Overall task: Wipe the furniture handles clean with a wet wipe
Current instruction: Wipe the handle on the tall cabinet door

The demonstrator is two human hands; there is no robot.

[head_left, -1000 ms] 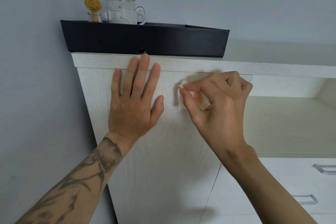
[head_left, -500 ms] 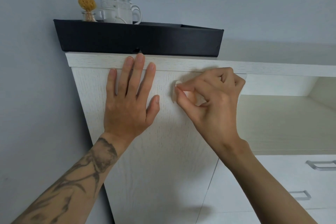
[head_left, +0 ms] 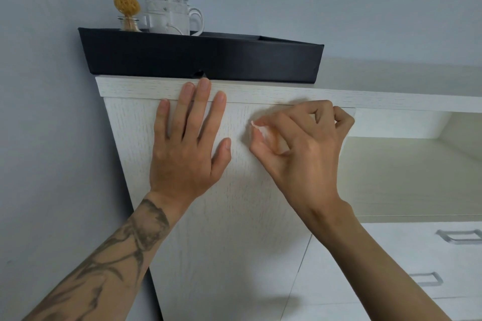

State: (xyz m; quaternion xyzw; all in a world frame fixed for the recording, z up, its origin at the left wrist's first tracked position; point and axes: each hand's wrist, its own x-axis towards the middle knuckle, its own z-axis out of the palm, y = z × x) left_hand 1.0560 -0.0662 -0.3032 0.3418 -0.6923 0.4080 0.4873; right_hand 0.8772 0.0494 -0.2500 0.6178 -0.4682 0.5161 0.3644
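While our right hand (head_left: 307, 154) pinches the small crumpled white wet wipe (head_left: 260, 129), the drawer handles lie down and to its right.
Our thumb and forefinger close on the wipe and press it to the pale wood-grain cabinet door (head_left: 234, 216), just under its top edge; whether a knob hides beneath we cannot tell. Our left hand (head_left: 185, 154) lies flat, fingers straight, just left of the wipe. The upper silver metal bar handle (head_left: 460, 236) and the lower silver bar handle (head_left: 427, 279) run level, well below and right of our right fingertips, so we judge that hand the nearer.
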